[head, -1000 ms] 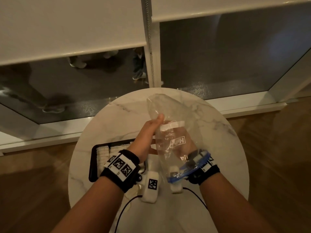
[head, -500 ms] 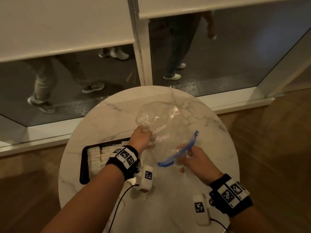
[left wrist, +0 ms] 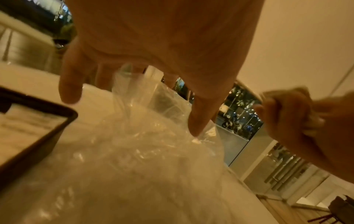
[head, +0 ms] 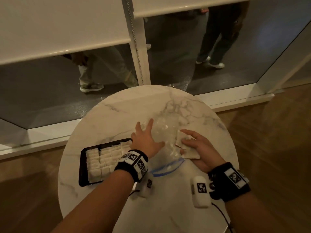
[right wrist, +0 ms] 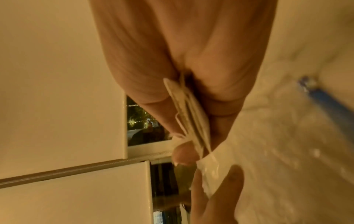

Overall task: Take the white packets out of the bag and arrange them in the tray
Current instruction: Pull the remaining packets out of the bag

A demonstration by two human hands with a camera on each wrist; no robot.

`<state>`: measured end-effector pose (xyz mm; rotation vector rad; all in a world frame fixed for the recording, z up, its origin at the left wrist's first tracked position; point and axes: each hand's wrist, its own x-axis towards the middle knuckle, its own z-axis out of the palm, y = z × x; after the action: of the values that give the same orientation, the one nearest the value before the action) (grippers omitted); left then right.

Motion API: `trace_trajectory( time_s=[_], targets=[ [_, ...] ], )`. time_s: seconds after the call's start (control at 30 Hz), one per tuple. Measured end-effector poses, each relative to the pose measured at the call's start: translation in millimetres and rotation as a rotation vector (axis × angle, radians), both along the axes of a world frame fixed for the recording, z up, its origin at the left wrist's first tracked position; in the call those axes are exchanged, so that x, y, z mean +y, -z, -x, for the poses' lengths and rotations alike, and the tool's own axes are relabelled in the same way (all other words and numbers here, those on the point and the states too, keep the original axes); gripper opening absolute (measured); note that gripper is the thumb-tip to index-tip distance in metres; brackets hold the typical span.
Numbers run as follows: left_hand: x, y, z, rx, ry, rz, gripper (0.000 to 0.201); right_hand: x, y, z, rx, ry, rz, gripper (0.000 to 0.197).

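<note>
Clear plastic bag [head: 165, 140] now flat on the desk
Left hand [head: 146, 140] presses it, fingers spread; right hand [head: 198, 148] grips withdrawn white paper packets [head: 184, 146], tray-bound.

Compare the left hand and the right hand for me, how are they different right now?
The left hand has its fingers spread and straight, pressing flat on the clear bag; the right hand has its fingers curled, gripping a small stack of white packets. The left hand lies next to the black tray; the right hand is on the bag's far side from the tray. Both are low over the marble table and wear marker wristbands.
</note>
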<state>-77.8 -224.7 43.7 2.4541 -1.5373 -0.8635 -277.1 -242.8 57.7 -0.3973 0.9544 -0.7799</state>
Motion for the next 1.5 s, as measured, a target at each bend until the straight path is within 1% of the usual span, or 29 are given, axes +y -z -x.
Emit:
trace_trajectory(
  time_s=[0.03, 0.1, 0.17, 0.23, 0.33, 0.4, 0.47, 0.53, 0.6, 0.67, 0.73, 0.77, 0.9, 0.97, 1.03, 1.07, 1.13, 1.2, 1.27, 1.33, 1.43, 1.5],
  targets=[
    [-2.4, 6.1, 2.5, 0.037, 0.014, -0.044, 0.106, -4.4, 6.2, -10.4, -0.047, -0.013, -0.027, 0.037],
    [-6.1, 18.8, 9.5, 0.069, 0.059, -0.072, 0.108, -13.5, 22.2, -27.4, -0.1, -0.035, -0.083, 0.037],
    [-7.8, 28.3, 15.9, 0.119, 0.105, -0.099, 0.101, -21.1, 41.5, -37.6, -0.105, -0.048, -0.15, 0.039],
    [-8.1, 39.2, 19.5, 0.158, 0.159, -0.149, 0.091, -25.7, 61.4, -41.2, -0.039, -0.047, -0.24, 0.038],
    [-5.2, 53.4, 21.1, 0.097, 0.297, -0.206, 0.076, -23.2, 84.1, -37.0, 0.079, -0.082, -0.323, 0.042],
    [-1.4, 65.1, 18.6, 0.046, 0.35, -0.227, 0.069, -19.5, 89.6, -33.7, 0.094, -0.086, -0.335, 0.039],
    [6.2, 70.0, 15.2, 0.044, 0.376, -0.232, 0.069, -16.7, 87.7, -32.4, 0.086, -0.104, -0.306, 0.035],
    [14.4, 61.3, 11.2, 0.05, 0.376, -0.205, 0.072, -16.0, 86.6, -33.4, 0.122, -0.137, -0.266, 0.031],
    [21.9, 50.2, 9.4, 0.101, 0.293, -0.125, 0.065, -15.1, 84.9, -33.4, 0.175, -0.143, -0.223, 0.029],
    [30.9, 41.3, 7.9, 0.161, 0.191, 0.025, 0.049, -11.7, 83.2, -29.6, 0.218, -0.117, -0.17, 0.029],
    [42.5, 29.8, 5.8, 0.23, 0.102, 0.158, 0.037, -5.5, 79.1, -23.0, 0.218, -0.087, -0.125, 0.026],
    [49.4, 25.2, 4.6, 0.271, 0.057, 0.193, 0.032, -1.6, 75.8, -18.5, 0.21, -0.073, -0.112, 0.024],
    [83.2, 10.9, -1.1, 0.505, -0.165, 0.201, 0.017, 21.1, 58.9, 0.1, 0.188, -0.089, -0.088, 0.019],
    [99.7, 10.1, -0.9, 0.592, -0.203, 0.205, 0.014, 33.5, 50.3, 4.7, 0.223, -0.139, -0.059, 0.022],
    [115.1, 9.3, 1.6, 0.668, -0.228, 0.165, 0.012, 46.9, 40.1, 2.0, 0.246, -0.215, -0.008, 0.024],
    [121.5, 8.1, 3.4, 0.717, -0.252, 0.137, 0.012, 53.5, 34.5, -2.3, 0.244, -0.251, 0.016, 0.023],
    [132.3, 5.3, 6.4, 0.824, -0.302, 0.086, 0.021, 66.6, 26.0, -13.7, 0.24, -0.304, 0.04, 0.019],
    [143.2, 0.9, 7.6, 0.906, -0.326, 0.089, 0.023, 81.9, 18.3, -25.8, 0.225, -0.35, 0.049, 0.015],
    [151.9, -4.8, 5.0, 0.928, -0.342, 0.143, 0.017, 95.9, 13.4, -36.4, 0.204, -0.383, 0.059, 0.013],
    [160.9, -10.9, -1.1, 0.904, -0.369, 0.193, 0.013, 107.0, 10.0, -44.5, 0.186, -0.396, 0.079, 0.014],
    [174.9, -21.0, -13.1, 0.885, -0.421, 0.244, 0.012, 116.4, 7.2, -54.3, 0.2, -0.383, 0.079, 0.019],
    [185.1, -29.5, -22.3, 0.86, -0.443, 0.28, 0.012, 119.8, 4.4, -61.7, 0.209, -0.368, 0.077, 0.02]
  ],
)
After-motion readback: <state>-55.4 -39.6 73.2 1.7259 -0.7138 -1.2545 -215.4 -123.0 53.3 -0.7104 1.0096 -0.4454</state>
